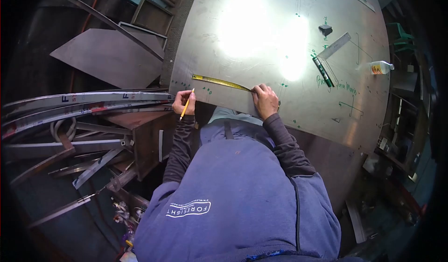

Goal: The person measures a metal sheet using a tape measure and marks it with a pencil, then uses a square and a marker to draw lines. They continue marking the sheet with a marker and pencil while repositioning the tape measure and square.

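Note:
My left hand is at the near edge of a metal sheet, closed around a yellow pencil with its tip pointing away from me. A yellow tape measure lies extended across the sheet, its far-left end a short way beyond the pencil tip. At the blade's other end, my right hand presses down with its fingers closed on the tape. The tape's case is mostly hidden beneath that hand. Small green marks dot the sheet near both hands.
On the sheet lie a green marker, a metal ruler, a dark small object and a clear bottle. Green writing and sketches cover the right side. Long metal strips and offcuts crowd the left, beside a brown metal box.

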